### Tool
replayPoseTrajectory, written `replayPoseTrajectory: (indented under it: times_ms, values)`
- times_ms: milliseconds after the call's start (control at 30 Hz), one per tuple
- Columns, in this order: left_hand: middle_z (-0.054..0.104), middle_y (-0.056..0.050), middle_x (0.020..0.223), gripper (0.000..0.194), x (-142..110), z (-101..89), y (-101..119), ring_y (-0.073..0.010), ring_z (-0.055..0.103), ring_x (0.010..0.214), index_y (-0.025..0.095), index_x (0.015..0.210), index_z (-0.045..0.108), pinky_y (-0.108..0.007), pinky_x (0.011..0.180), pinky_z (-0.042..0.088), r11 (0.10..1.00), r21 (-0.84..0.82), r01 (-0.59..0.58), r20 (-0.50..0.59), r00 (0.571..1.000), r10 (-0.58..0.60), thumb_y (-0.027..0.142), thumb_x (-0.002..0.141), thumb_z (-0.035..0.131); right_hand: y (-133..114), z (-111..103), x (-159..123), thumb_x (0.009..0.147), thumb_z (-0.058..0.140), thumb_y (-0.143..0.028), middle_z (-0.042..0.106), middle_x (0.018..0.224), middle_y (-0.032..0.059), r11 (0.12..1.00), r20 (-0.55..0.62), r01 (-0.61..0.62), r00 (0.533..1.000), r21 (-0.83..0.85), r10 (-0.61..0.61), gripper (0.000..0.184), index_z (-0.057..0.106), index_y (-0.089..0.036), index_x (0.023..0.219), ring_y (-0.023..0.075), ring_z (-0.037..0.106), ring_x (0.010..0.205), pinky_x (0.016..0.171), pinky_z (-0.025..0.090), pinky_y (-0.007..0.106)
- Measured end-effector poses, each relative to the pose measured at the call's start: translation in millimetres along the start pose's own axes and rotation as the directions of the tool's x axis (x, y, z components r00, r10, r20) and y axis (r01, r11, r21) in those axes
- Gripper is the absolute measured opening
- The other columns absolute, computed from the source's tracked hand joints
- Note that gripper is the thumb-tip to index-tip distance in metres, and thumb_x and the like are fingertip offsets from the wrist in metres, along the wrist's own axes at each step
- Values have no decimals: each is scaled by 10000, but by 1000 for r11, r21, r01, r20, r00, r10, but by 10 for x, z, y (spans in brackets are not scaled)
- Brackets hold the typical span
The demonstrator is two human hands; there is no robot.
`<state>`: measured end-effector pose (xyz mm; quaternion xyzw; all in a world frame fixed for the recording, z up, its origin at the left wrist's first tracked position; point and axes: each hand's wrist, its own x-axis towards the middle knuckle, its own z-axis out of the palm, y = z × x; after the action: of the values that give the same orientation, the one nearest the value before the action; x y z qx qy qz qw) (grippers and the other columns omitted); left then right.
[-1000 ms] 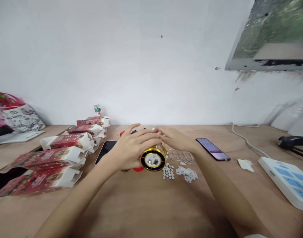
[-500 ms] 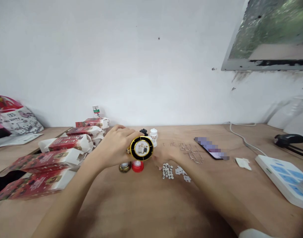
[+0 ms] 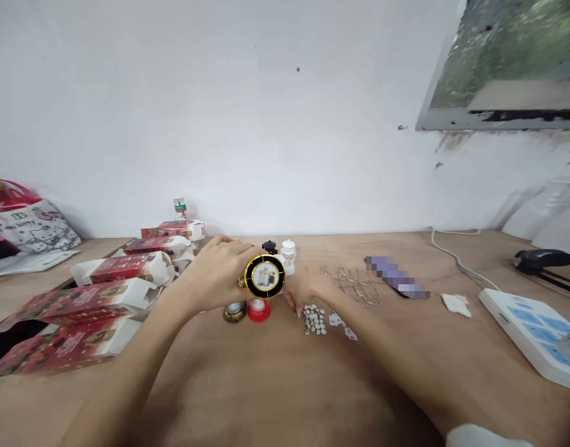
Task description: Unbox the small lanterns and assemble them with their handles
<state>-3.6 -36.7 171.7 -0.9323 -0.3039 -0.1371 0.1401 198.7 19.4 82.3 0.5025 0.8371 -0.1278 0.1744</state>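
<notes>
- Left hand (image 3: pixel 220 270) gripped the black-and-gold round item (image 3: pixel 265 277), held above the worktop (image 3: pixel 266 385) with its white centre facing the camera.
- Right hand (image 3: pixel 303 288) pointed fingers down beside the silvery discs (image 3: pixel 315 320); whether it pinched one could not be told.
- Red piece (image 3: pixel 257 312) stood beside a dark-gold piece (image 3: pixel 234 313).

There were at least five red-and-white printed cardboard boxes (image 3: pixel 130 267), one round black-and-gold-ended object (image 3: pixel 265 277), one glossy red round piece (image 3: pixel 258 314), one dark bronze round piece (image 3: pixel 235 315), one green-labelled clear bottle (image 3: pixel 179 207) and one white-and-blue power strip (image 3: pixel 529 338). Small round silvery discs (image 3: pixel 315 320) numbered well over a dozen, crowded too closely for an exact count.
</notes>
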Motion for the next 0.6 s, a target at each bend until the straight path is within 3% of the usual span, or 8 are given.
replayPoseTrajectory:
  times_ms: [233,433,600]
  values:
    - [686,-46,942,253,0,10,-19,-229,614,865,209,973,569,-370,805,374,1000,10,7,5,1000,-7,343,759,546,-8,-13,4,560,801,-323,691,783,8,1000,34,13,999,0,-13,316,709,-182,827,169,632,750,540,415,202]
    - [686,-45,936,223,6,-4,-17,-224,618,854,205,963,564,-357,783,372,1000,13,12,29,1000,-12,302,765,528,-37,17,66,485,831,-377,678,754,29,999,51,25,998,-41,-23,361,694,-147,728,211,630,767,547,417,235]
    - [686,-50,938,230,8,13,-24,-223,617,848,197,958,565,-357,782,373,1000,11,4,26,1000,-4,326,770,533,-40,54,95,501,823,-331,675,733,23,999,12,26,1000,-20,-26,305,688,-153,709,202,625,764,547,410,227]
